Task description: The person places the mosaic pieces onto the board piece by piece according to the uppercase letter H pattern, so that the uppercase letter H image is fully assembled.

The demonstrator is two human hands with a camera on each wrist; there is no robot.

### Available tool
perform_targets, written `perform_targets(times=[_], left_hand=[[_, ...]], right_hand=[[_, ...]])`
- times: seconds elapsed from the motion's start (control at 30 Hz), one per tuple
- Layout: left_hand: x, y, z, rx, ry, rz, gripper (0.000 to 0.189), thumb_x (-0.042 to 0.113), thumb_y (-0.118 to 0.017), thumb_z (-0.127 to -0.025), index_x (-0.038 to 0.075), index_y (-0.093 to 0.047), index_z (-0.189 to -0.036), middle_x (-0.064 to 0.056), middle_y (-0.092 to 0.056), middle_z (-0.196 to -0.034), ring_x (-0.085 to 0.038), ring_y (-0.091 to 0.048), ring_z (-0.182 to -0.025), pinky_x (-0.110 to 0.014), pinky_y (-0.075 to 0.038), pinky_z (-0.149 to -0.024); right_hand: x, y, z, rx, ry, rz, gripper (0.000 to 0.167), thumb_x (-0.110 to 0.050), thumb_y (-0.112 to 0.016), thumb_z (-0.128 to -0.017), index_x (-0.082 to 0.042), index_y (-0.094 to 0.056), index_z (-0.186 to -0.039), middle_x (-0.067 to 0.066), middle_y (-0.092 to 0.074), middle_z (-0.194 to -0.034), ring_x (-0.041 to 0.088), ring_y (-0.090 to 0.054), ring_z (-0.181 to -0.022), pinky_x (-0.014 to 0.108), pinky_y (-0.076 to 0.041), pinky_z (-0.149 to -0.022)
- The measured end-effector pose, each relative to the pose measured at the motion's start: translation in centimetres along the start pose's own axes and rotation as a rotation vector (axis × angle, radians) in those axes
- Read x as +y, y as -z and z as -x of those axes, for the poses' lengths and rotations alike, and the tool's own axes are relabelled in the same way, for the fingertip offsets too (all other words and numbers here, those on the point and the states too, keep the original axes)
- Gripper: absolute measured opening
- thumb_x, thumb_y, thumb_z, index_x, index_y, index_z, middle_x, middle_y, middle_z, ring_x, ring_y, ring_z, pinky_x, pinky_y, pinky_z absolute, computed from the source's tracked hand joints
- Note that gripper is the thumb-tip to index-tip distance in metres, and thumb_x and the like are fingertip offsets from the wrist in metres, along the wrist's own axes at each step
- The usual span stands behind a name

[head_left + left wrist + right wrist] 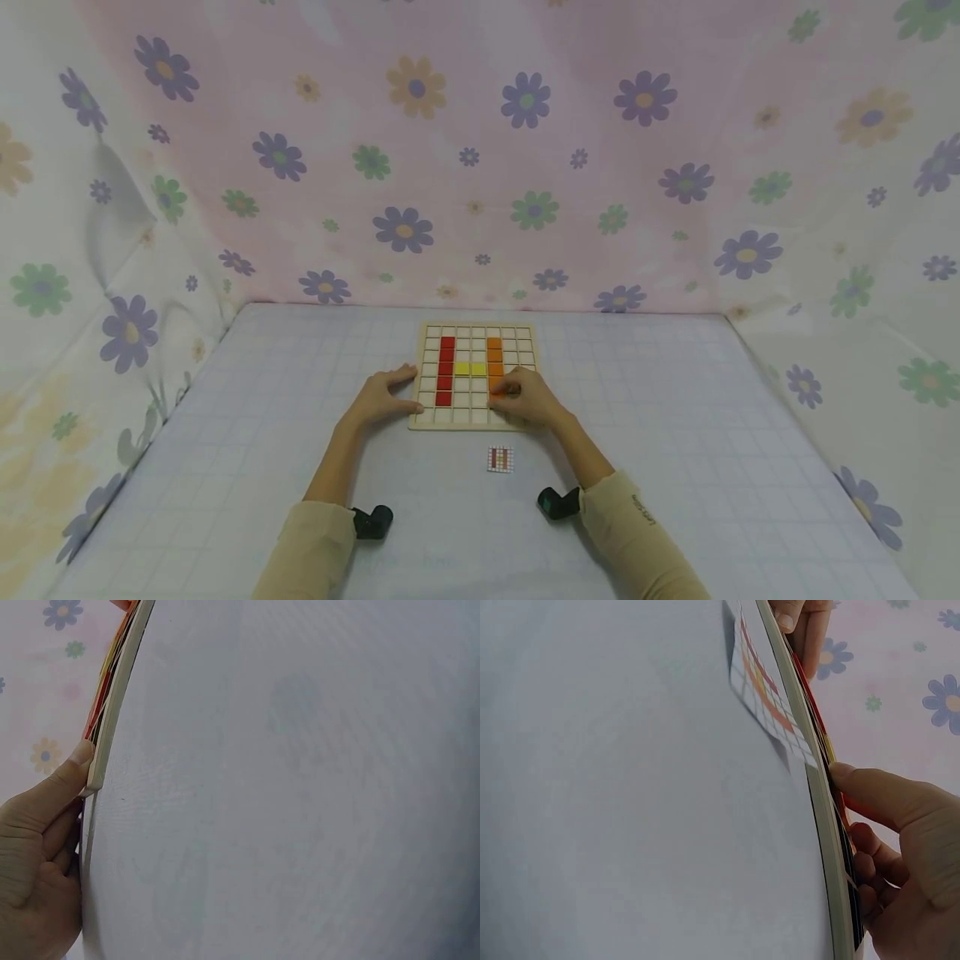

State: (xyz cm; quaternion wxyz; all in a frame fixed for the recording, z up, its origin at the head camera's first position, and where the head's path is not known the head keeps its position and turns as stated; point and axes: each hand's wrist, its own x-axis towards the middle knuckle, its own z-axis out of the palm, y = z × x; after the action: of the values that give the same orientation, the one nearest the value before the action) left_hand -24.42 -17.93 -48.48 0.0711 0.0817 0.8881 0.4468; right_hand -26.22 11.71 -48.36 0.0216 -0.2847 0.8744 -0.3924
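Note:
A square wooden grid board (461,414) lies flat on the table. It carries a column of red tiles (446,368), two yellow tiles (470,369) and a column of orange tiles (494,356). My right hand (531,395) is over the lower end of the orange column, thumb and fingers pinching an orange tile there; the hand hides part of it. Along the board's left edge rests my left hand (381,397), its thumb (82,753) and fingers spread and touching the frame. The right wrist view shows the right thumb (845,774) at the board's surface.
A small card (500,459) with a printed grid pattern lies in front of the board; one corner lifts in the right wrist view. A pale cloth covers the table (247,467). Flower-printed curtains (480,183) enclose the back and sides.

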Motion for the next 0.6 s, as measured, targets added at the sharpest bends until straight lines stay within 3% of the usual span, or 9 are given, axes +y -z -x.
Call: perform_targets(times=[0.6], left_hand=[[0.2,-0.1,0.1,0.014,0.009,-0.006,0.077,0.022,-0.085,-0.067,0.002,-0.052,-0.133,-0.016,-0.042,-0.142,-0.031,-0.035,-0.135,-0.047,-0.023,-0.114]], right_hand=[[0.4,0.5,1.2,0.045,-0.027,-0.078,0.024,-0.014,-0.075,-0.079,0.001,-0.070,-0.098,0.011,-0.070,-0.095,0.023,-0.066,-0.087,0.030,-0.056,-0.077]])
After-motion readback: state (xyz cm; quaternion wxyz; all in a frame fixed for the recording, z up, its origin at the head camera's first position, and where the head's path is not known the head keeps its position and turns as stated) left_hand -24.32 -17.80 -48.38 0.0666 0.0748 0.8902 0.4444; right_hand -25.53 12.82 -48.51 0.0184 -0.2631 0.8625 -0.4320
